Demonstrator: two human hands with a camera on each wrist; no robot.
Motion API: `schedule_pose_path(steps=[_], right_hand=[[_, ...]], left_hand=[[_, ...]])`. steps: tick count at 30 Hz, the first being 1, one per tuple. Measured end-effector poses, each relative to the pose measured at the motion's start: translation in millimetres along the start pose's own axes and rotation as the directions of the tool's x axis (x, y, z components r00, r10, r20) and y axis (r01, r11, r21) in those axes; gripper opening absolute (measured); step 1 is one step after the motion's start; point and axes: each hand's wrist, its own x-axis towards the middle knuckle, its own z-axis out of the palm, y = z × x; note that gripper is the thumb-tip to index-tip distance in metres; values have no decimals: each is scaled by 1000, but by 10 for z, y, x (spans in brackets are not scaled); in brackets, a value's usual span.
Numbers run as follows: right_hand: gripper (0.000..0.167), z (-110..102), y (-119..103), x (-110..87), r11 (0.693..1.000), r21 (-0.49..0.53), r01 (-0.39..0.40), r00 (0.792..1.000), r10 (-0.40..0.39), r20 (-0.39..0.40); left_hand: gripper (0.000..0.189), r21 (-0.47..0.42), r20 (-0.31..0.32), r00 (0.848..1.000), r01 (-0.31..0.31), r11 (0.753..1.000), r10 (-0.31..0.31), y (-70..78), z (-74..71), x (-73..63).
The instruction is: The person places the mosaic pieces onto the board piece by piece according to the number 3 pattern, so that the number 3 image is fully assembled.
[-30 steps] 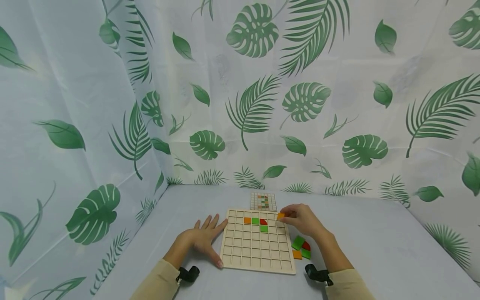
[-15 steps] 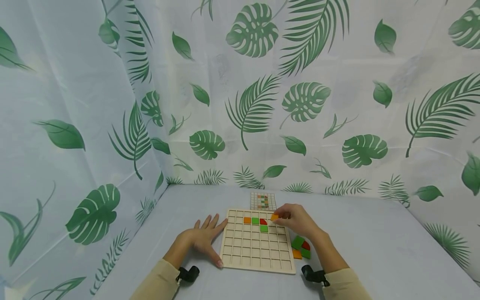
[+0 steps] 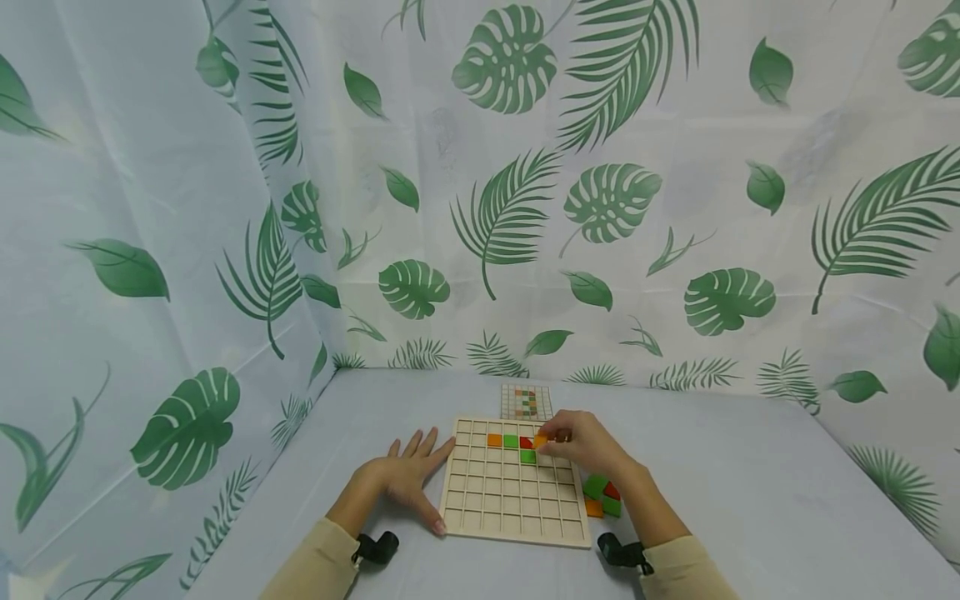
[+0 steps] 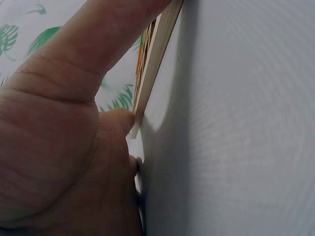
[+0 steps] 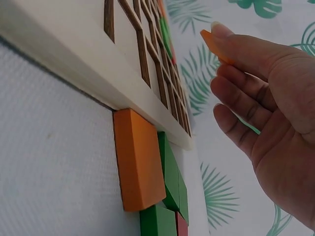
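Note:
A square wooden grid board point(image 3: 495, 500) lies on the table. Set in its upper rows are an orange tile point(image 3: 495, 440), a green tile point(image 3: 511, 442), a red tile point(image 3: 527, 443) and a second green tile point(image 3: 528, 457) below the red one. My right hand point(image 3: 588, 442) pinches another orange tile point(image 5: 216, 46) between thumb and fingers, over the board just right of the red tile. My left hand point(image 3: 401, 479) lies spread at the board's left side, thumb at the near left corner and fingertips along the left edge.
Beside the board's right edge lie loose tiles: an orange one point(image 5: 139, 160), green ones point(image 3: 596, 486) and a red one point(image 3: 612, 491). Behind the board rests a small printed grid card point(image 3: 527, 402). A leaf-patterned curtain point(image 3: 510, 208) surrounds the table.
My right hand has carried the orange tile leftward over the board, from its upper right corner to beside the red tile. The left hand has stayed put.

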Motion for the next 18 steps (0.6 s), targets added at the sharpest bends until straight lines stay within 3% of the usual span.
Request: schedule_pose_path(steps=[10,18], right_hand=[[21,38,-44,2,997,36,76,986,-80,148],[14,97,-88,-8,998,37,49,975,-56,216]], left_hand=[[140,-10,4,1000,-5,1000,5,-2,-8,-4],[139,-9,5,1000,-5,1000,5,9,-14,-18]])
